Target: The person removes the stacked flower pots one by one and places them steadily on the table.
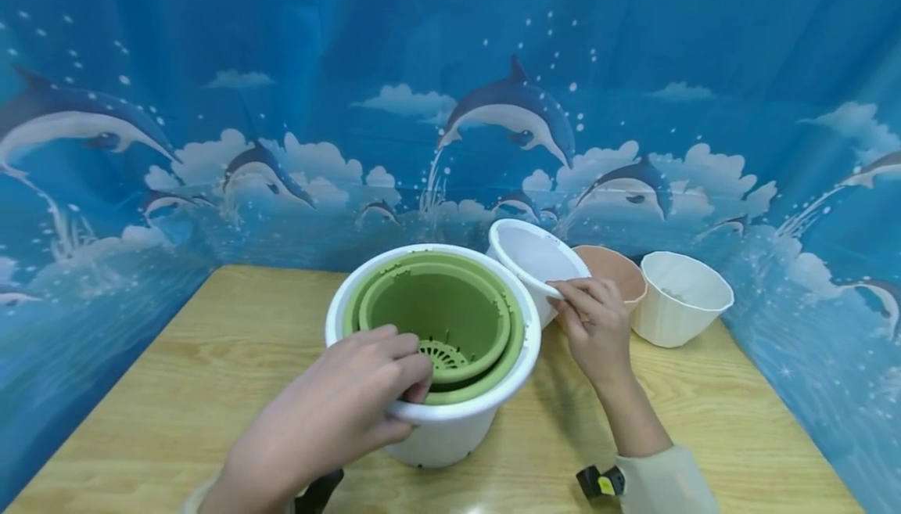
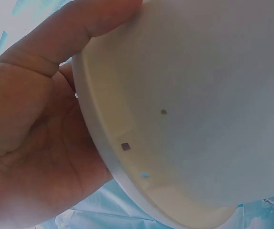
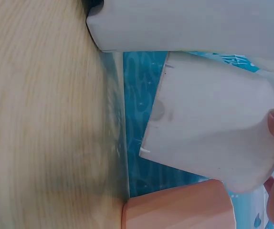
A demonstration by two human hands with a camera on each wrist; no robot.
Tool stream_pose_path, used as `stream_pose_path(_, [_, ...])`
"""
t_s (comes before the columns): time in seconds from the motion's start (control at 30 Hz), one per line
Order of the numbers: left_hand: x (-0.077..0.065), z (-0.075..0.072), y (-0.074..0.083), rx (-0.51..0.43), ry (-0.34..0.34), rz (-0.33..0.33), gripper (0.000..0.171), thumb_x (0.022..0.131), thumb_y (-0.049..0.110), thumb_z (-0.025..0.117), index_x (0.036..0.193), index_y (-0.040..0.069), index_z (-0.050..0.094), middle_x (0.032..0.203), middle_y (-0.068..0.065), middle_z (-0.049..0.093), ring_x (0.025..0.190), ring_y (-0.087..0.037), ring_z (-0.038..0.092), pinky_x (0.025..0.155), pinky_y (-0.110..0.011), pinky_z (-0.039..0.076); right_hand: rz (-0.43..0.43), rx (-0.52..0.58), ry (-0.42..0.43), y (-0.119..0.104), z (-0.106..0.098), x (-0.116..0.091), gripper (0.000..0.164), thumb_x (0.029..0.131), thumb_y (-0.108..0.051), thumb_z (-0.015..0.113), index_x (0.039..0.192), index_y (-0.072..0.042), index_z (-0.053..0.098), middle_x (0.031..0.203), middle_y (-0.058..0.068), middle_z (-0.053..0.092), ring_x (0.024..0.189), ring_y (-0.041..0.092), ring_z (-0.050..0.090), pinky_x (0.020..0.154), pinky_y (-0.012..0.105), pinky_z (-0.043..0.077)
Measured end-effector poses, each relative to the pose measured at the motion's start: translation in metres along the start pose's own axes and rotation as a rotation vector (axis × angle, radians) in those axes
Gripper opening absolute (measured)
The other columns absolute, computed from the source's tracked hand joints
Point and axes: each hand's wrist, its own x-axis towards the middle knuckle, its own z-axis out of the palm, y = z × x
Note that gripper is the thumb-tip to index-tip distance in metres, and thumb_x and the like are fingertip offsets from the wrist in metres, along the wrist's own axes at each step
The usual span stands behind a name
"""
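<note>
A large white flowerpot (image 1: 431, 414) stands near the middle of the table, with two green flowerpots (image 1: 436, 310) nested inside it; slots show in the inner one's bottom. My left hand (image 1: 352, 397) grips the near-left rim of the large pot, thumb outside and fingers over the edge. In the left wrist view the thumb lies along the white wall (image 2: 199, 105). To the right, my right hand (image 1: 594, 322) pinches the rim of a smaller white flowerpot (image 1: 538, 252), which is tilted. The right wrist view shows this white pot (image 3: 208, 114) with its base raised off the table.
Behind my right hand stands a terracotta-coloured flowerpot (image 1: 611, 267), and to its right a cream fluted flowerpot (image 1: 679, 303) with small bits inside. The wooden table (image 1: 211, 389) meets a blue dolphin-print curtain (image 1: 338, 146) at the back and both sides.
</note>
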Motion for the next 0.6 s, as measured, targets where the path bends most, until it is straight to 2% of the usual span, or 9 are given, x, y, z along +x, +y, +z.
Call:
stream_pose_path(0.1, [0.0, 0.0, 0.001, 0.0, -0.003, -0.002, 0.035, 0.072, 0.008, 0.075, 0.073, 0.027, 0.046, 0.072, 0.015, 0.04, 0.07, -0.008, 0.039, 0.063, -0.024, 0.036, -0.018, -0.01, -0.044, 0.003, 0.001, -0.003, 0.024, 0.075, 0.004, 0.081, 0.096, -0.008, 0.08, 0.089, 0.009, 0.073, 0.083, 0.028, 0.058, 0.076, 0.034, 0.041])
stream_pose_path(0.33, [-0.002, -0.001, 0.001, -0.006, 0.0, -0.006, 0.035, 0.072, 0.007, 0.074, 0.073, 0.027, 0.046, 0.072, 0.015, 0.04, 0.07, -0.008, 0.039, 0.064, -0.024, 0.036, -0.09, -0.086, -0.256, 0.008, 0.005, -0.011, 0.02, 0.074, 0.0, 0.082, 0.093, -0.007, 0.079, 0.09, 0.007, 0.072, 0.09, 0.029, 0.062, 0.085, 0.04, 0.048])
stream_pose_path(0.47, [-0.001, 0.0, 0.0, -0.005, -0.01, -0.01, 0.036, 0.073, 0.008, 0.075, 0.073, 0.028, 0.046, 0.072, 0.016, 0.04, 0.07, -0.008, 0.04, 0.064, -0.025, 0.037, -0.04, -0.091, -0.275, 0.006, 0.005, -0.012, 0.025, 0.071, 0.004, 0.084, 0.092, -0.006, 0.074, 0.095, 0.007, 0.07, 0.094, 0.029, 0.06, 0.088, 0.041, 0.046])
stream_pose_path(0.6, [-0.001, 0.001, 0.0, -0.007, -0.027, -0.023, 0.037, 0.073, 0.01, 0.077, 0.073, 0.029, 0.046, 0.072, 0.016, 0.041, 0.071, -0.008, 0.041, 0.064, -0.025, 0.038, 0.007, -0.104, -0.264, 0.004, 0.005, -0.011, 0.027, 0.07, 0.005, 0.084, 0.087, -0.009, 0.068, 0.096, 0.008, 0.064, 0.095, 0.028, 0.056, 0.085, 0.042, 0.044])
